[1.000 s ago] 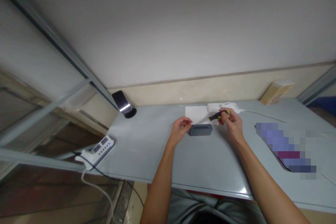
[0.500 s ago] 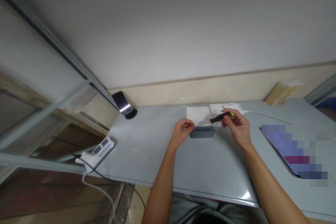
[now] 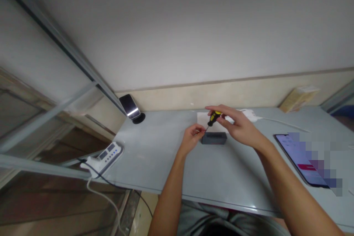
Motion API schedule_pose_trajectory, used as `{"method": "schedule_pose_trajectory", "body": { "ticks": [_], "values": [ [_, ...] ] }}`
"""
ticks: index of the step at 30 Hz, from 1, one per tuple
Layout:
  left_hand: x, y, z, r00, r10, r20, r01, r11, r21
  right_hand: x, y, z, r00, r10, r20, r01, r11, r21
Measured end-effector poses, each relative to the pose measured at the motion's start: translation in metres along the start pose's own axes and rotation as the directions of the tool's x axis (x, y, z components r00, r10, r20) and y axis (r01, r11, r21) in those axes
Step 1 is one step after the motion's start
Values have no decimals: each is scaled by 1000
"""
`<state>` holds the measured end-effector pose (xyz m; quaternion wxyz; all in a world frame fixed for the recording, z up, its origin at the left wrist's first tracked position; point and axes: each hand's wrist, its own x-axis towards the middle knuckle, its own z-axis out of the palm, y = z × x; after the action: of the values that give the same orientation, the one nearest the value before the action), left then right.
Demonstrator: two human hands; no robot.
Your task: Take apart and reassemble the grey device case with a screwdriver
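A dark grey box with a row of slots (image 3: pixel 214 139) lies on the pale table near its middle. My right hand (image 3: pixel 235 122) grips the black and yellow handle of a screwdriver (image 3: pixel 214 118), which tilts steeply, its thin shaft pointing down at the box's left end. At that same end my left hand (image 3: pixel 193 137) has thumb and fingertips pinched together beside the screwdriver's tip. Whatever lies between those fingertips is too small to make out. Behind the box is a white sheet (image 3: pixel 202 117), partly covered by my right hand.
A large phone or tablet (image 3: pixel 300 162), partly pixelated, lies at right. White adapters with a cable (image 3: pixel 250 115) sit behind my right hand. A yellowish box (image 3: pixel 298 99) leans at the wall. At left are a phone on a stand (image 3: pixel 129 106) and a power strip (image 3: pixel 106 158).
My right hand has moved left and turned the screwdriver from nearly level to steep, over the box's left end. My left hand has stayed almost in place.
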<state>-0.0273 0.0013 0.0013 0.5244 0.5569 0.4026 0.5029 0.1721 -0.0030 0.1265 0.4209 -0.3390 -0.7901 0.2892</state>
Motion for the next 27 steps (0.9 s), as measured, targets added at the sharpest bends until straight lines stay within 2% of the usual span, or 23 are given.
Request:
{"method": "schedule_pose_trajectory", "body": {
  "ticks": [3, 5, 7, 10, 12, 14, 16, 17, 19, 21, 24, 27],
  "values": [
    [1, -2, 1, 1000, 11, -8, -11, 1000, 17, -2, 6, 3, 999, 33, -31, -32, 999, 36],
    [2, -5, 3, 999, 23, -35, -21, 998, 59, -6, 15, 5, 990, 79, -119, -77, 997, 24],
    [3, -7, 6, 997, 37, -65, -30, 994, 102, -11, 29, 6, 958, 136, -253, -139, 990, 6],
    [3, -9, 11, 995, 57, -87, -44, 988, 147, -22, 56, 11, 846, 250, -471, -260, 964, 46],
    [2, -10, 14, 992, 78, -100, -59, 981, 182, -33, 73, 16, 749, 375, -547, -341, 925, 167],
    [-2, -10, 17, 989, 105, -109, -79, 972, 219, -46, 87, 22, 659, 535, -529, -385, 844, 373],
    [-9, -10, 19, 981, 166, -105, -128, 946, 298, -56, 97, 28, 564, 655, -502, -377, 746, 549],
    [-12, -10, 20, 972, 216, -91, -169, 916, 365, -60, 101, 29, 538, 689, -486, -362, 710, 604],
    [-19, -10, 20, 953, 301, -40, -246, 842, 480, -64, 106, 29, 517, 715, -471, -314, 670, 673],
    [-24, -11, 19, 945, 326, 32, -293, 797, 528, -66, 111, 27, 514, 718, -470, -263, 653, 710],
    [-26, -13, 18, 952, 299, 68, -291, 807, 513, -66, 116, 24, 523, 712, -469, -219, 644, 733],
    [-23, -16, 18, 973, 227, 31, -213, 849, 483, -68, 117, 27, 570, 694, -441, -243, 655, 716]
  ]
}}
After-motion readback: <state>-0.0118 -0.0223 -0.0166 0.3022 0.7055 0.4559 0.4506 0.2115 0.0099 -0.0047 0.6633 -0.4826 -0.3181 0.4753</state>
